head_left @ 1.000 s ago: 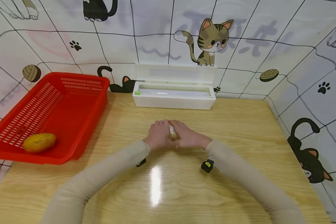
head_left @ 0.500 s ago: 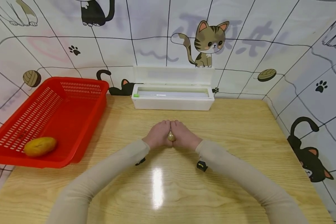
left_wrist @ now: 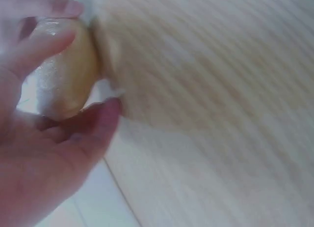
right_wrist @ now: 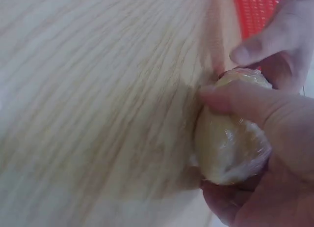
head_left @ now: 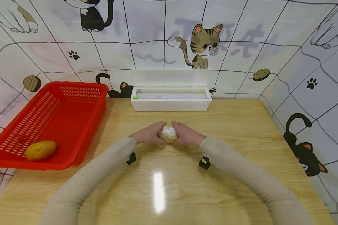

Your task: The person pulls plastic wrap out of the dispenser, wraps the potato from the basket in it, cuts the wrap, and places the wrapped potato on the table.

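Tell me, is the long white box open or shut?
Open: its lid stands up along the back of the box, and its inside shows.

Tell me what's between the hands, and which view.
A yellowish, clear-wrapped item is between the left hand and right hand; the head view shows it, both wrist views too.

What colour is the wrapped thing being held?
The wrapped thing is yellowish tan under clear film, best seen in the right wrist view.

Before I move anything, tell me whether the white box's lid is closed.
No, the white box has its lid raised along its back edge, leaving it open.
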Demonstrator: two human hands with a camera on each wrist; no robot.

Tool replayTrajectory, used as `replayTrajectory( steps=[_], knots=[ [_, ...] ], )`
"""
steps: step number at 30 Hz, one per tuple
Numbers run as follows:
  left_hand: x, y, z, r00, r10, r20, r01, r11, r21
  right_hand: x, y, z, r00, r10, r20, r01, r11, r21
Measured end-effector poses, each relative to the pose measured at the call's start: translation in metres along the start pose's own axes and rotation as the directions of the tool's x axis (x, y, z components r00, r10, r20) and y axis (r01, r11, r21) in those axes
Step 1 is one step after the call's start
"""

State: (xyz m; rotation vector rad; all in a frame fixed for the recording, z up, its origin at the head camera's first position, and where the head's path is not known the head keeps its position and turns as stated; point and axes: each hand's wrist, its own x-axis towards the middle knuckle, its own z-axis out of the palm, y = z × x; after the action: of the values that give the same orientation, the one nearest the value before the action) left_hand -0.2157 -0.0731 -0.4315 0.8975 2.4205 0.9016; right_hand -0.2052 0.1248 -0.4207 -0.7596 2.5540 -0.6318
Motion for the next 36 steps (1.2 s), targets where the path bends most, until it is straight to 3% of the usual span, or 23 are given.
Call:
replayTrajectory(
  steps=[3, 5, 10, 12, 15, 19, 23, 26, 29, 31, 33, 36],
  knots=[
    [-0.003, 0.001, -0.001, 0.999, 0.041, -0.002, -0.041, 0.998, 0.041, 0.002, -0.003, 0.004, 0.999, -0.007, -0.040, 0.004, 0.996, -0.084],
    [-0.002, 0.003, 0.002, 0.999, 0.033, -0.022, -0.031, 0.996, 0.080, 0.004, -0.005, 0.008, 0.996, -0.009, -0.085, -0.001, 0.992, -0.124],
    [0.008, 0.013, 0.016, 0.996, -0.043, -0.073, 0.056, 0.982, 0.179, 0.004, -0.007, 0.018, 0.985, -0.022, -0.174, -0.007, 0.986, -0.166],
    [0.012, 0.019, 0.022, 0.993, -0.071, -0.089, 0.092, 0.962, 0.256, 0.003, -0.009, 0.019, 0.985, -0.012, -0.174, -0.018, 0.985, -0.173],
    [0.016, 0.027, 0.028, 0.985, -0.111, -0.129, 0.149, 0.930, 0.336, 0.002, -0.013, 0.015, 0.984, 0.070, -0.165, -0.105, 0.972, -0.209],
    [0.020, 0.031, 0.031, 0.974, -0.123, -0.189, 0.171, 0.949, 0.264, 0.006, -0.019, 0.007, 0.975, 0.171, -0.145, -0.208, 0.930, -0.302],
    [0.021, 0.026, 0.032, 0.976, -0.111, -0.189, 0.152, 0.964, 0.219, 0.010, -0.020, 0.004, 0.977, 0.172, -0.126, -0.205, 0.920, -0.333],
    [0.020, 0.023, 0.027, 0.982, -0.108, -0.155, 0.140, 0.967, 0.212, 0.007, -0.016, 0.005, 0.979, 0.137, -0.151, -0.172, 0.951, -0.256],
    [0.015, 0.023, 0.016, 0.985, -0.124, -0.118, 0.139, 0.982, 0.128, -0.001, -0.010, 0.001, 0.986, 0.099, -0.137, -0.114, 0.988, -0.105],
    [0.010, 0.024, 0.008, 0.987, -0.122, -0.107, 0.131, 0.988, 0.084, -0.007, -0.005, -0.008, 0.993, 0.088, -0.074, -0.087, 0.996, 0.012],
    [0.006, 0.026, 0.001, 0.993, -0.077, -0.095, 0.083, 0.994, 0.066, -0.013, 0.001, -0.019, 0.996, 0.088, 0.026, -0.090, 0.990, 0.109],
    [0.000, 0.028, -0.003, 0.998, 0.035, -0.055, -0.027, 0.989, 0.146, -0.017, 0.011, -0.035, 0.984, 0.086, 0.155, -0.120, 0.968, 0.222]
  ],
)
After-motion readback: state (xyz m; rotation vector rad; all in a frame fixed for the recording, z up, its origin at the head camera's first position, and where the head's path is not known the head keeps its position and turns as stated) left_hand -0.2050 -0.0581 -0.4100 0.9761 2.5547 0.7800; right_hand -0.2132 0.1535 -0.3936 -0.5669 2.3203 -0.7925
